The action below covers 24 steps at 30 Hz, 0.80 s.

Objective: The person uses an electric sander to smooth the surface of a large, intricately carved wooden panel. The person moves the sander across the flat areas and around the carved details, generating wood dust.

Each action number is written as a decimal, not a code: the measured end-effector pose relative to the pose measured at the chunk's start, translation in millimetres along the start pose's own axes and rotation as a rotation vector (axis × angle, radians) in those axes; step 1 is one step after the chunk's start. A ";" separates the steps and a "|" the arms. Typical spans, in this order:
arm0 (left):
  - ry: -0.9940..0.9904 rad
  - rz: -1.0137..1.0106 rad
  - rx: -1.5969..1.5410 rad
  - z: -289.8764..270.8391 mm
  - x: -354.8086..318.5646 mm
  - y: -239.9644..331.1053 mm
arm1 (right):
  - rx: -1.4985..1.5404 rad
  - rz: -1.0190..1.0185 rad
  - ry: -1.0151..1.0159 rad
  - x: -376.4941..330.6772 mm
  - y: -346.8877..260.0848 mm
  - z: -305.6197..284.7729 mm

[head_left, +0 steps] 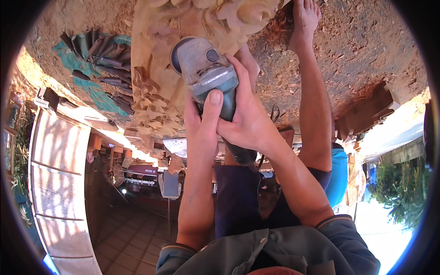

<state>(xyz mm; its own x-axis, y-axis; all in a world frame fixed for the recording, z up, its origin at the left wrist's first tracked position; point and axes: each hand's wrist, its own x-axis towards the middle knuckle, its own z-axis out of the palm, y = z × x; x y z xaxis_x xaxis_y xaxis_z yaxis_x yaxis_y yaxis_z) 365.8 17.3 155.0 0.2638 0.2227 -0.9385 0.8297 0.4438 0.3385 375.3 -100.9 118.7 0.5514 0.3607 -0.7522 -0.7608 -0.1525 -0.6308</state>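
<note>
Both my hands grip an angle grinder with a worn grey metal head and a dark green body. My left hand closes around the body from the left, thumb lying along its top; its other fingers are mostly hidden. From the right, my right hand wraps the same body just behind the head. The disc shows at the head's left side, above a pale carved wooden panel with scrolls and leaf shapes. Whether the disc touches the wood I cannot tell.
Left of the panel, many dark-handled carving tools lie on a green cloth. Wood chips cover the ground around my bare foot. A wooden block lies at the right. A dark cord hangs by the grinder's rear end.
</note>
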 end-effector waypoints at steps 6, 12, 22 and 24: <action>0.046 0.026 -0.042 -1.3 0.4 0.4 | -0.045 -0.039 -0.002 4.0 -15.6 -1.9; -0.118 0.073 -0.134 -17.2 14.6 -28.7 | -0.204 -0.080 0.104 6.1 -9.0 -6.4; 0.002 0.076 -0.005 -11.8 -1.0 -4.7 | 0.129 -0.006 -0.010 5.1 1.0 7.6; -0.001 0.062 -0.001 -17.5 -0.1 -18.8 | 0.052 -0.021 0.033 -0.4 -0.5 6.5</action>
<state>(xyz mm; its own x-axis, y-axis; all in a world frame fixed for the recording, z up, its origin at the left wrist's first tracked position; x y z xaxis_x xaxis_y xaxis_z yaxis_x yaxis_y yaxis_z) 341.6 24.1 149.8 0.3155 0.2488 -0.9157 0.8113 0.4298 0.3963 373.2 -95.0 120.5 0.5780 0.3326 -0.7452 -0.7651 -0.0967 -0.6366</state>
